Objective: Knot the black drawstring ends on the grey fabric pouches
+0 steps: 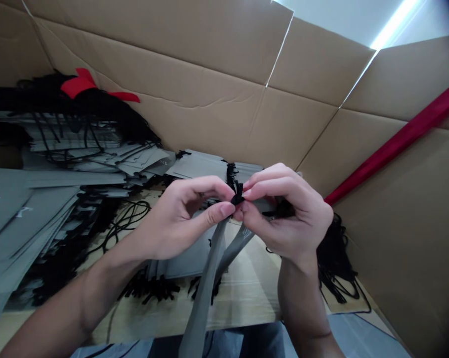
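Note:
Between my two hands is a short black cord end [238, 194], bunched like a knot or loop. My left hand [194, 214] pinches it from the left with thumb and index finger. From the other side, the closed fingertips of my right hand [284, 209] grip the same cord. Below the fingers hangs a grey bag [205, 293], seen nearly edge-on with its two sides spread apart, reaching down toward my lap. Exactly how the cord passes through the bag's top is hidden by my fingers.
Stacked grey bags [34, 219] with black cord ends cover the table's left side. Behind them lies a heap of black cords [108, 109] with a red strip [78, 85]. More cords [336, 253] lie at right. Cardboard walls [209, 74] enclose the table [246, 298]; a red band [396, 141] crosses one.

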Tool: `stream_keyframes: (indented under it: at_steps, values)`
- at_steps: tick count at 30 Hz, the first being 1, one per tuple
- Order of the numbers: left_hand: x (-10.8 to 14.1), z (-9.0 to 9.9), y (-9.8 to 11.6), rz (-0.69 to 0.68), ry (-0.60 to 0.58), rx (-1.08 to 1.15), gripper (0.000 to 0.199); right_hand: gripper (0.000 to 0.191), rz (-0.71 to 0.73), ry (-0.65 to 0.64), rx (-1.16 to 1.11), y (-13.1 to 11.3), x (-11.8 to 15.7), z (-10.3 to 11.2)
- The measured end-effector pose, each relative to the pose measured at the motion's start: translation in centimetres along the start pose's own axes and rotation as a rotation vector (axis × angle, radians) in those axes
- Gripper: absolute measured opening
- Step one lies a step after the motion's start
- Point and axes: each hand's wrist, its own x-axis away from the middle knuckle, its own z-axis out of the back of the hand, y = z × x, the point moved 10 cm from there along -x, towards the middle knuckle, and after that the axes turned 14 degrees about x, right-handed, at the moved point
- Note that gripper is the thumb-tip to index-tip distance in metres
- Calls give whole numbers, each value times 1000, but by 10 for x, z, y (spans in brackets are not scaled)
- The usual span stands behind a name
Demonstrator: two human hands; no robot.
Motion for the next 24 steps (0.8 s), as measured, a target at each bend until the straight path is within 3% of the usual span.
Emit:
stream_keyframes:
  at_steps: [4,8,11,15,24]
  values:
    - [8,6,18,-131,69,-350,8,27,-97,-126,-9,10,6,-4]
    - [14,-4,40,-290,25,-644,18,47,-160,-169,-77,14,10,-4]
    - [15,-11,48,-364,-5,-738,16,30,-132,-202,-76,10,9,-7]
    - [16,-12,52,-402,12,-782,12,15,-168,-167,-87,12,7,-5]
    - [14,-2,46,-344,16,-602,19,32,-237,-90,-162,16,9,-3]
